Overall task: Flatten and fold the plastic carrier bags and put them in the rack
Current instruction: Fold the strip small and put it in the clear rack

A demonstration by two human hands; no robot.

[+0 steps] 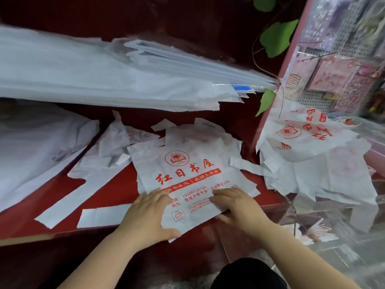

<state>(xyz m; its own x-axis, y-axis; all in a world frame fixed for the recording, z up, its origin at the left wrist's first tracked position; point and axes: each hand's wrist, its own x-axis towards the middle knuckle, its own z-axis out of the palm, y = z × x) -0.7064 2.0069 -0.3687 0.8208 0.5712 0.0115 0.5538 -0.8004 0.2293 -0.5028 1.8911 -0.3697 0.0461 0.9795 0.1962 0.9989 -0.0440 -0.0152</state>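
Low in the middle of the frame, the left hand (149, 213) and right hand (233, 207) lie flat with fingers nearly straight, gripping nothing. The 2 press the near end of a white plastic carrier bag with red print (187, 174), apparently to smooth it for folding. It lies on a dark red shelf board (116, 184), over crumpled white bags (112, 147). A heap of printed bags (312, 163) waits at right. At upper left, a flat stack of white bags (73, 76) fills the tier above.

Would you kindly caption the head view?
Left hand and right hand flatten a printed carrier bag on a red shelf.
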